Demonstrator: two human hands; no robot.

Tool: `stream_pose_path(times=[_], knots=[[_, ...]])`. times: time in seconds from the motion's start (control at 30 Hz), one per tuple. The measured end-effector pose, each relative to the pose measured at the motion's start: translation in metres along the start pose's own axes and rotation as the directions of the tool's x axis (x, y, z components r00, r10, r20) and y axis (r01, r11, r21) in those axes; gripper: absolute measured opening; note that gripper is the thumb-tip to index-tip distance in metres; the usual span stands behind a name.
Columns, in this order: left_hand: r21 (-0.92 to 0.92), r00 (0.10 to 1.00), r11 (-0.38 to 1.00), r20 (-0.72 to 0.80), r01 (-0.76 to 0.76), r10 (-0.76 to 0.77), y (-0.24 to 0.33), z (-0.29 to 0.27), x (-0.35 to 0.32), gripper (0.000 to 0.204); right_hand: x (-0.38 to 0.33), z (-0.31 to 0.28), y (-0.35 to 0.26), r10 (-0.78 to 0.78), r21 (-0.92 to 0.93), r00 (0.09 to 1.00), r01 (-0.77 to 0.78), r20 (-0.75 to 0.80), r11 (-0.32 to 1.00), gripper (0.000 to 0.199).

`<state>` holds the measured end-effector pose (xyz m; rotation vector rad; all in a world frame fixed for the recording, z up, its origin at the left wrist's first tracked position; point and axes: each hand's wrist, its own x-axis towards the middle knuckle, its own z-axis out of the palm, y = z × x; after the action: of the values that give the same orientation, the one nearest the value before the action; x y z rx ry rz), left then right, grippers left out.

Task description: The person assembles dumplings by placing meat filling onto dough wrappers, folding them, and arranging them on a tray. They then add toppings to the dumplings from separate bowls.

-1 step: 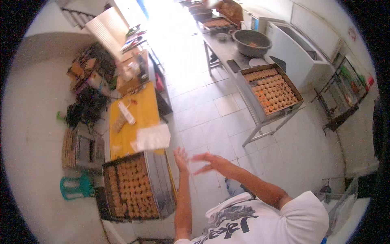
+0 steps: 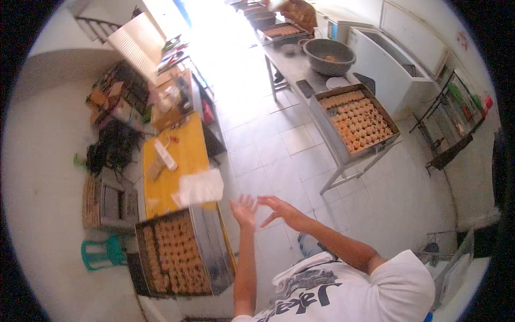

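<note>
My left hand [image 2: 244, 211] is held up over the floor with its palm showing and its fingers spread, holding nothing. Just to its right, my right hand [image 2: 282, 211] has thumb and fingers apart and is likewise bare; the two nearly touch. Left of my hands, a deep metal tray [image 2: 210, 249] carries rows of small round brownish pieces that look like dough balls or meatballs. Closest to my left hand beyond that tray lies a white sheet [image 2: 201, 186], on a yellow-topped table [image 2: 188, 145].
At the right, a metal table [image 2: 335, 180] bears another filled tray [image 2: 358, 119], a large dark basin [image 2: 330, 56] and a dark phone-like slab [image 2: 305, 88]. Behind it stands an open white chest freezer [image 2: 383, 67]. A green plastic stool [image 2: 102, 252] is at far left. Someone in brown [image 2: 298, 13] is far back.
My hands have come slightly closer together, the left one tilting right with its fingers more spread. The view has shifted very slightly.
</note>
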<state>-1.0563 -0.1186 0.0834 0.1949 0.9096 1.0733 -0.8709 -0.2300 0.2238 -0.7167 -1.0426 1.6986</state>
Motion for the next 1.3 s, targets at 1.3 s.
stream_pose_path(times=[1.3], knots=[[0.793,0.782,-0.413,0.123,-0.448,-0.611,0.084,0.36,0.643,0.058,0.325,-0.598,-0.134,-0.291,-0.323,0.226,-0.88,-0.93,0.347,0.121]])
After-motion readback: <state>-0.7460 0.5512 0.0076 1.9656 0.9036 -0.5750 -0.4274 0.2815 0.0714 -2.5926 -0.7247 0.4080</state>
